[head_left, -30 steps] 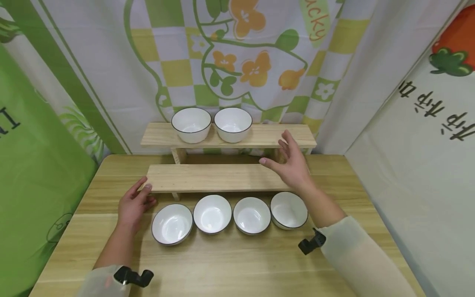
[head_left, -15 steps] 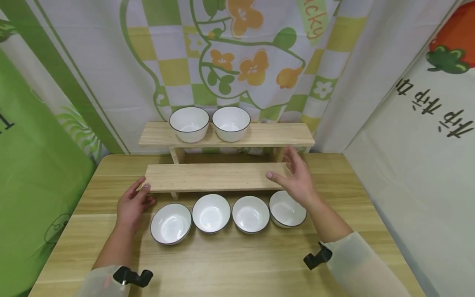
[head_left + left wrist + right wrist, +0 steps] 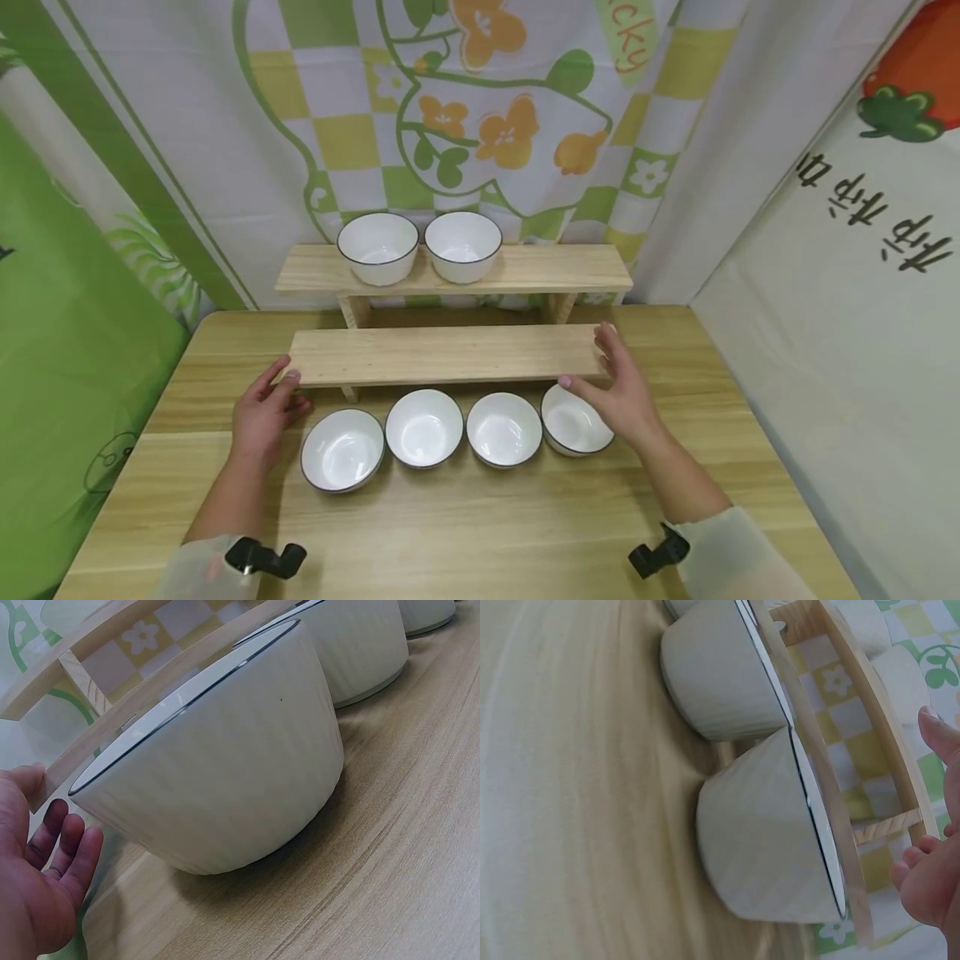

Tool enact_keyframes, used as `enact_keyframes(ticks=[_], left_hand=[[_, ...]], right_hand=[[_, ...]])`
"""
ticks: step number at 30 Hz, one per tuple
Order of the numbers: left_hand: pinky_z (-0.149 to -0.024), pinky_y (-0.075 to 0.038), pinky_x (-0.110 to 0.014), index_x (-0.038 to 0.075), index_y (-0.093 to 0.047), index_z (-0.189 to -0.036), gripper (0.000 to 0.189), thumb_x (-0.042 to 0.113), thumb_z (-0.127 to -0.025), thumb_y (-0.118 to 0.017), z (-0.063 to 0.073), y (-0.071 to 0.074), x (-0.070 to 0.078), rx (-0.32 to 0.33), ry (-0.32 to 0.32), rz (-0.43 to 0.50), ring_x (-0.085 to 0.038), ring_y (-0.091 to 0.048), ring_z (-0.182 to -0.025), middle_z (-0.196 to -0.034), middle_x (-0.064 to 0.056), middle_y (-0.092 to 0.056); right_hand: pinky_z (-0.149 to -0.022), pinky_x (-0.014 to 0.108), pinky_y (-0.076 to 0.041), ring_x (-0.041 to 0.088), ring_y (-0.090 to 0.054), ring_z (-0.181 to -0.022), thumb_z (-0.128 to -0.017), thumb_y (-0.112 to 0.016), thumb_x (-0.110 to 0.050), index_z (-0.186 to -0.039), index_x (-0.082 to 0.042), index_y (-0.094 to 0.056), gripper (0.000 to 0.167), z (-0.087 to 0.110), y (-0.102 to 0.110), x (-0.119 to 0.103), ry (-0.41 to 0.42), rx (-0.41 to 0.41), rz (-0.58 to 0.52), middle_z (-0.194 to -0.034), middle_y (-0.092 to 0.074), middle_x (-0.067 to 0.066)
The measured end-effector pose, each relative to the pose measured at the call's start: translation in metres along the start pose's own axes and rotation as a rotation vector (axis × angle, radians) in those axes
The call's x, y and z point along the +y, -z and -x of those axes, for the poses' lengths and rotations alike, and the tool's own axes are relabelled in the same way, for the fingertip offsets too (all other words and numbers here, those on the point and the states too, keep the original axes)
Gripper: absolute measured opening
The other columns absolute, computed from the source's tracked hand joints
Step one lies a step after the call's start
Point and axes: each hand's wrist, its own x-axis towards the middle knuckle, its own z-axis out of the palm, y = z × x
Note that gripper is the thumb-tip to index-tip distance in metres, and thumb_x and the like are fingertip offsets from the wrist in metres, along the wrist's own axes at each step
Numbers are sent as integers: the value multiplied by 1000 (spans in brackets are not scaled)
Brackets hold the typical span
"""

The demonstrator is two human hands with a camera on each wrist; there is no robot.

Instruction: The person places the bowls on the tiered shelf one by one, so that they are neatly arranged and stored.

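My left hand [image 3: 261, 417] touches the left end of the lower wooden shelf board [image 3: 450, 354]. In the left wrist view, the loosely bent fingers [image 3: 71, 844] are apart from the nearest bowl. My right hand [image 3: 622, 392], thumb and fingers spread, is at the board's right end, partly covering the rightmost white bowl [image 3: 573, 421]. Contact between this hand and the board cannot be told. Left of that bowl, a row in front of the board holds more dark-rimmed white bowls: one [image 3: 504, 429], another [image 3: 424, 427], and a leftmost one [image 3: 343, 450], tilted slightly.
Behind, a higher wooden shelf [image 3: 562, 267] carries two white bowls, the left one [image 3: 378, 248] beside the right one [image 3: 463, 247]. Everything stands on a wood-grain table [image 3: 465, 533]. A patterned curtain [image 3: 495, 108] hangs at the back, and printed cloth [image 3: 847, 275] borders the right side.
My right hand has come down and toward me, from beside the upper shelf to the lower board's right end. The left hand keeps its place; the whole view shifts slightly.
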Motion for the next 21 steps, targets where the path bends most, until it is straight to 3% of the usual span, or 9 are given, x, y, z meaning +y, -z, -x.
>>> enact_keyframes(ticks=[8,21], left_hand=[[-80,-63,-31,19,-55,-152,59,25,-97,-77,-8,3,-9,5,-11,17,-13,-70,-74,-91,3,-63],[-81,-63,-32,17,-53,-153,61,24,-97,-76,1,0,0,-14,-2,25,-14,-70,-75,-93,2,-63]], right_hand=[[-124,51,-27,39,-29,-152,-87,-88,-27,-167,-10,-15,110,16,5,13,-40,27,8,-167,-28,16],[-123,52,-28,43,-33,-150,-85,-89,-25,-165,-3,-18,109,34,4,31,-51,38,48,-164,-33,21]])
